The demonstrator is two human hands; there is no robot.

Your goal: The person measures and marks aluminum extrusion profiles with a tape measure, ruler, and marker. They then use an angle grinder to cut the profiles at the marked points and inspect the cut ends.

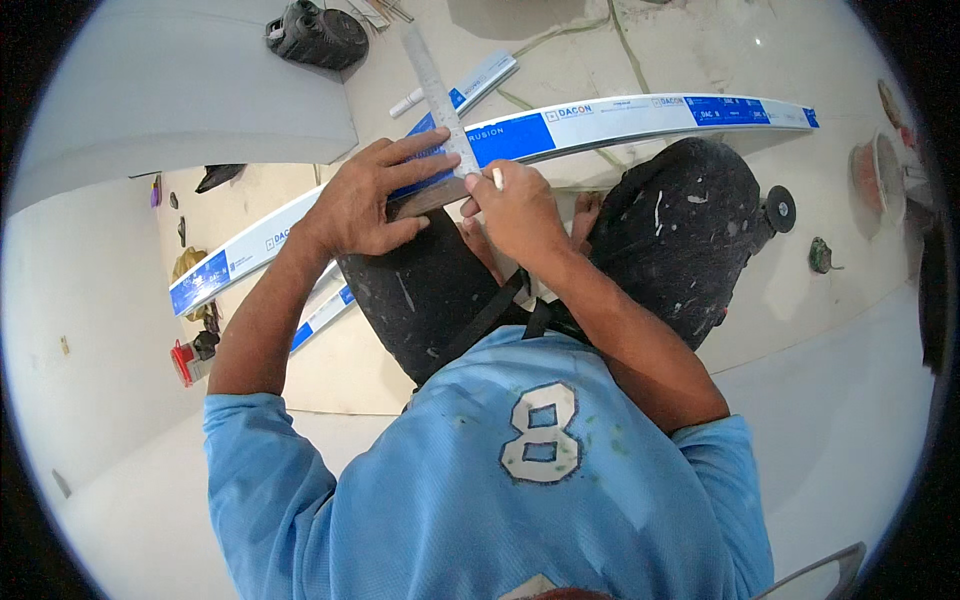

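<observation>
A long profile in blue and white film runs crosswise in front of my knees. Across it lies a try square, its pale metal blade pointing away from me and its darker stock along the near edge. My left hand presses over both, fingers on the blade and film, thumb on the near side. My right hand is closed around a slim white pen-like stick, beside the blade's near end. Its tip is hidden by the fingers.
Beyond the long profile lies a shorter wrapped piece; another blue and white strip is at the left. A bulky black object stands far left. At the right are a round bucket and a small dark green lump.
</observation>
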